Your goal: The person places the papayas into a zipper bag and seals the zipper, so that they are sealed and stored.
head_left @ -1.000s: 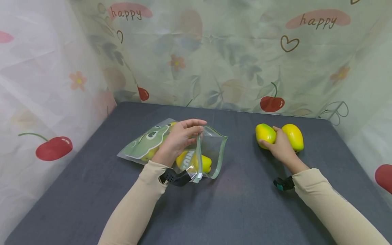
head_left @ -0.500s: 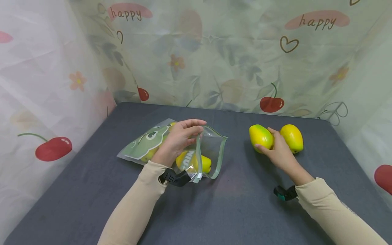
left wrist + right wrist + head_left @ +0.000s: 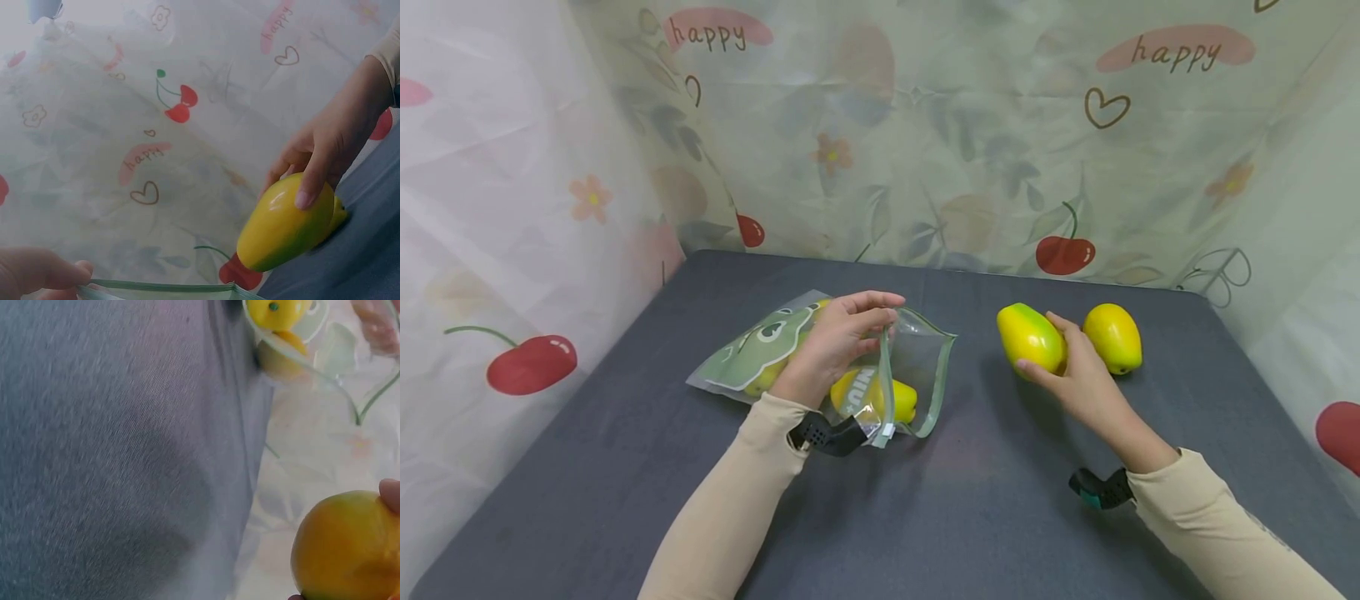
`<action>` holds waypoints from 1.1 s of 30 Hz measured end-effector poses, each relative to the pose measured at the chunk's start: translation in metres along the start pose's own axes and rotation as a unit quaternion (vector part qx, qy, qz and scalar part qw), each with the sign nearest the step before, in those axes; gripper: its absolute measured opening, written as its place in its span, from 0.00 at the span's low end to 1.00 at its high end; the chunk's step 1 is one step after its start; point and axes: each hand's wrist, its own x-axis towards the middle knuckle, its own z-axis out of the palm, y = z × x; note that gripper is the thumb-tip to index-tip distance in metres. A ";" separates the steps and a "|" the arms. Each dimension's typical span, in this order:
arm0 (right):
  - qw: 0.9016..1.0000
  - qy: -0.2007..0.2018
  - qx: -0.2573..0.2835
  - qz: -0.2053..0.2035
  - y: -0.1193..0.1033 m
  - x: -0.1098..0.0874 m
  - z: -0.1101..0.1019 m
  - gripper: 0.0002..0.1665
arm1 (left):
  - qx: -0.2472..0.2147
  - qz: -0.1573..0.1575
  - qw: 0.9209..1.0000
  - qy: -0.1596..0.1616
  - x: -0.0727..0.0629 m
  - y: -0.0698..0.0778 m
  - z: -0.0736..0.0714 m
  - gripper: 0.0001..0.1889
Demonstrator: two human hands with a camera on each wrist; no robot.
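Observation:
My right hand [image 3: 1090,379] grips a yellow-green mango [image 3: 1028,335], thumb on its near side and fingers behind; a shadow falls on the table below it. In the left wrist view the mango [image 3: 284,225] hangs from thumb and fingers. A second mango [image 3: 1112,337] lies just right of that hand. My left hand [image 3: 842,342] pinches the upper rim of a clear zip bag [image 3: 943,375] with a green animal print, its mouth open toward the right. Inside the bag a yellow fruit [image 3: 905,402] lies near the mouth, with more yellow fruit farther in, partly hidden by the print and my hand.
A dark grey cloth covers the table [image 3: 970,517]. Behind it and at both sides hangs a pale printed curtain [image 3: 917,150]. A white slider [image 3: 888,431] sits at the lower corner of the bag's mouth. Each wrist wears a black camera strap [image 3: 831,435].
The right hand has lifted the mango and carried it a little left and toward me, apart from the second mango. The left hand and the bag have stayed in place.

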 end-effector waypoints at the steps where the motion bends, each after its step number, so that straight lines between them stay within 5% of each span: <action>1: 1.000 -0.002 0.002 0.000 -0.002 -0.001 0.000 0.54 | 0.001 0.000 1.000 0.000 0.000 0.000 0.000 0.10; 33: 0.998 -0.023 0.042 -0.047 -0.035 -0.045 0.015 0.50 | -0.005 -0.004 1.000 0.001 0.000 -0.002 -0.001 0.11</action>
